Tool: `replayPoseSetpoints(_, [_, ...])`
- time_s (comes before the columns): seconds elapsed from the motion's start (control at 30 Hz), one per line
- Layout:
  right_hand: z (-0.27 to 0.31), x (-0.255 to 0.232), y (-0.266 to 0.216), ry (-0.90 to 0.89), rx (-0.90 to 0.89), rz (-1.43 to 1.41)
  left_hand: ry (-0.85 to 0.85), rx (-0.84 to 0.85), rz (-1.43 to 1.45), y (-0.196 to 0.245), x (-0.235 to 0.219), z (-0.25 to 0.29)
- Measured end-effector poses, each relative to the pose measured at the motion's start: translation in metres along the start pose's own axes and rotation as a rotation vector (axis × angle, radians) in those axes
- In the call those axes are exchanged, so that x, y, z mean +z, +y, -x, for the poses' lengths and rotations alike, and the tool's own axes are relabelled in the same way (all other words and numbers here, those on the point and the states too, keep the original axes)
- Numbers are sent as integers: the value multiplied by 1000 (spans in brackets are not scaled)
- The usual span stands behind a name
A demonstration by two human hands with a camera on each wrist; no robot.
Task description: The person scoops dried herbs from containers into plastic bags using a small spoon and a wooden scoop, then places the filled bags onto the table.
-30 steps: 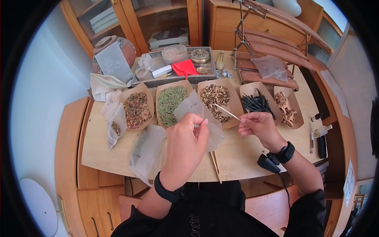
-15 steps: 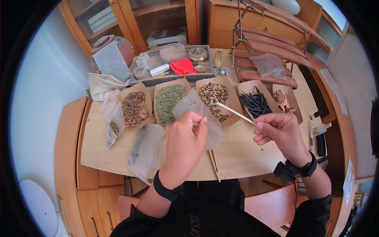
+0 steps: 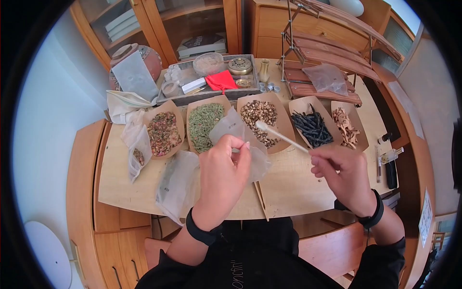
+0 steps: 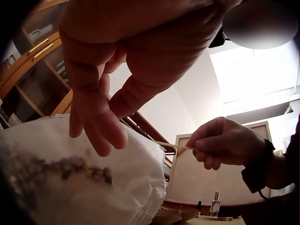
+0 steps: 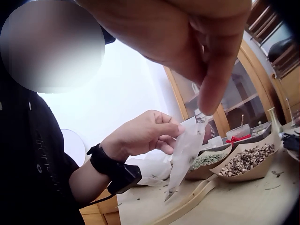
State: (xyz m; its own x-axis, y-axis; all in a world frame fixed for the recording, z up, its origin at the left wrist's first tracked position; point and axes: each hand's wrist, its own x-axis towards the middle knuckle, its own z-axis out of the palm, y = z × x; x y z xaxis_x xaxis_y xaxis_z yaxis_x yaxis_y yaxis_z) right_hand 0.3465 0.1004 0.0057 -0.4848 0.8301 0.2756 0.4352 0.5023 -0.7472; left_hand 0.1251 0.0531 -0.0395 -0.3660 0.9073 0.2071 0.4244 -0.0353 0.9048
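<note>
My left hand (image 3: 222,168) pinches the top edge of a translucent bag (image 3: 261,166). Dark bits (image 4: 70,166) show through the bag's side in the left wrist view. My right hand (image 3: 342,173) holds a slim pale spoon (image 3: 285,137) by the end of its handle, its small bowl pointing away to the left. In the head view that bowl overlaps the paper tray (image 3: 284,126) of chopped brown pieces (image 3: 260,114). Left of it stands a tray of green dried herb (image 3: 204,120); to the right is one with dark, twisted strips (image 3: 313,126).
A tray of reddish dried petals (image 3: 163,130) and another of tan shavings (image 3: 345,126) end the row. Behind sits a grey box (image 3: 180,98) with a red pouch (image 3: 221,81). Wooden tweezers (image 3: 260,200) lie by the front edge; a folding rack (image 3: 320,50) stands back right.
My right hand has moved right and slightly down, drawing the spoon back with its bowl raised toward the camera. My left hand has stayed nearly still with the bag.
</note>
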Motion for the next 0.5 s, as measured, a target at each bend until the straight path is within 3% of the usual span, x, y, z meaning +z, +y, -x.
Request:
replayPoseSetpoints(0.03, [-4, 1, 4, 3, 1, 0, 2, 4, 7, -1, 0, 0])
replayPoseSetpoints(0.1, [-15, 3, 24, -58, 264, -125, -6, 3, 7, 0, -1, 0])
replayPoseSetpoints(0.17, [-21, 8, 42, -71, 243, -140, -12, 4, 4, 0, -1, 1])
replayPoseSetpoints(0.23, [-27, 12, 48, -173, 390, -151, -10, 1, 12, -1, -1, 1])
replayPoseSetpoints(0.37, [-36, 26, 63, -214, 464, -258, -11, 3, 8, -2, 0, 2])
replayPoseSetpoints(0.43, [-39, 35, 74, -261, 468, -454, 85, 72, -12, -6, 3, 2])
replayPoseSetpoints(0.5, [-40, 43, 80, -258, 468, -481, 34, 24, -4, 0, 0, 2])
